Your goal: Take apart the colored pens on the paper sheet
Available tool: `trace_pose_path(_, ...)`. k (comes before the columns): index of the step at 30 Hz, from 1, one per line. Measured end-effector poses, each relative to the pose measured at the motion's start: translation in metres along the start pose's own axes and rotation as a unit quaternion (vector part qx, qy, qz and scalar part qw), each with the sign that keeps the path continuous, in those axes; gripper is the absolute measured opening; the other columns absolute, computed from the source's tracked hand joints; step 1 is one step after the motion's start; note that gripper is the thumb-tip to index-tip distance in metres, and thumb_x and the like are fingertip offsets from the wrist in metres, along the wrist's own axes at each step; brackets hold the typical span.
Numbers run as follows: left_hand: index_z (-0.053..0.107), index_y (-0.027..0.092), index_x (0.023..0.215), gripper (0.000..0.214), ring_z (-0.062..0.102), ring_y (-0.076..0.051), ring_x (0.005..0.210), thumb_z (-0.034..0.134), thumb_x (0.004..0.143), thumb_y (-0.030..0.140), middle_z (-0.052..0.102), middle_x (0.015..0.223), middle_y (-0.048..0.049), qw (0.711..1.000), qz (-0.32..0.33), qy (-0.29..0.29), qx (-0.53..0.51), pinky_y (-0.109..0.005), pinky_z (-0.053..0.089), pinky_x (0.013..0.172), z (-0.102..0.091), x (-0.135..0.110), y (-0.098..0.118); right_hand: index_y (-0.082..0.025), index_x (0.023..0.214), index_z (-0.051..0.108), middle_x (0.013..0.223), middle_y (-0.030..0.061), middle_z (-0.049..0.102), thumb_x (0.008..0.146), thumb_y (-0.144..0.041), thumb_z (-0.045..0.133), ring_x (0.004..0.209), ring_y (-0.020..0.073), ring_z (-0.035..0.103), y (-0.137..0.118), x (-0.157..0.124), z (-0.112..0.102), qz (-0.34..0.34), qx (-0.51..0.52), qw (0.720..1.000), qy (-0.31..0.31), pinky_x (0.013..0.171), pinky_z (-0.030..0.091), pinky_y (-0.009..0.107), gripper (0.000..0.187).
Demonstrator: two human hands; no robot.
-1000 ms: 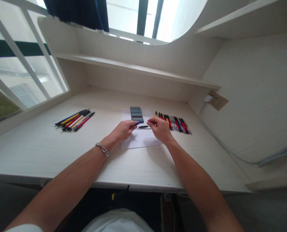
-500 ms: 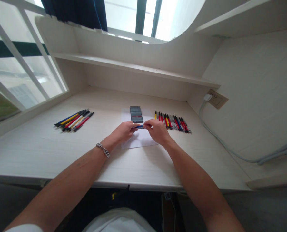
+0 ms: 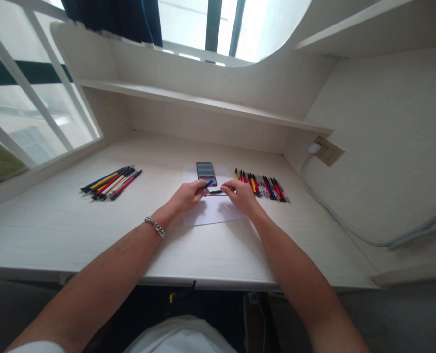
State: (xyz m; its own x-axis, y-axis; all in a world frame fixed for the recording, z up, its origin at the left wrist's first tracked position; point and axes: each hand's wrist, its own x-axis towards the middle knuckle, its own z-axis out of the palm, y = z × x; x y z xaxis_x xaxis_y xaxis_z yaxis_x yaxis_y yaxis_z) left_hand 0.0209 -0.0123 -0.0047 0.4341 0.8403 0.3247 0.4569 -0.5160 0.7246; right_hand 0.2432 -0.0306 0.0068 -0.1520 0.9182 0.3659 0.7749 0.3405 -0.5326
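Blue plastic pen (image 3: 207, 184), pinched narrowly by left hand (image 3: 187, 196), right hand (image 3: 240, 196) unclear beside slim black barrel (image 3: 217, 192)

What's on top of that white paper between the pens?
The paper holds a dark phone and a black pen; the left hand and right hand cover its middle, hiding what lies there.

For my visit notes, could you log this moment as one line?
left hand: holds blue pen | right hand: at black pen | beneath: white paper

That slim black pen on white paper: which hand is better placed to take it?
Probably the right hand: its fingertips sit beside the slim black pen, while the left hand grips a blue pen.
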Motion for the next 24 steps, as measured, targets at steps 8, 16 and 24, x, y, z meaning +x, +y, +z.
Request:
trace_pose_path(8,0.06,0.02,0.101,0.016,0.07,-0.019,0.083,0.053,0.093,0.031,0.076,0.09,-0.0064,0.998,-0.018,0.053,-0.028,-0.031,0.053,0.077,-0.002,0.003,-0.002,-0.018,0.092,0.079,0.095,0.0094,0.072,0.087,-0.025,0.068,0.09,0.0188,0.063,0.023,0.009,0.015,0.041,-0.134,0.986,-0.088,0.083,0.045,0.027,0.014)
trace_pose_path(16,0.069,0.02,0.104,0.024,0.068,-0.02,0.08,0.052,0.094,0.034,0.075,0.089,-0.0059,0.997,-0.012,0.068,0.035,-0.03,0.051,0.074,-0.006,0.004,-0.005,-0.018,0.097,0.072,0.088,0.0064,0.073,0.094,-0.02,0.055,0.08,0.018,0.063,0.013,0.004,-0.004,0.053,-0.077,0.995,-0.042,0.074,0.044,0.027,0.017)
trace_pose_path(24,0.072,0.02,0.118,0.032,0.069,-0.022,0.089,0.054,0.092,0.026,0.077,0.1,-0.0078,0.997,-0.007,0.062,0.055,-0.031,0.053,0.08,-0.006,0.004,-0.009,-0.02,0.095,0.075,0.099,0.0061,0.076,0.092,-0.015,0.058,0.093,0.0195,0.067,0.004,0.001,-0.022,-0.048,0.011,0.997,0.059,0.086,0.047,0.029,0.018)
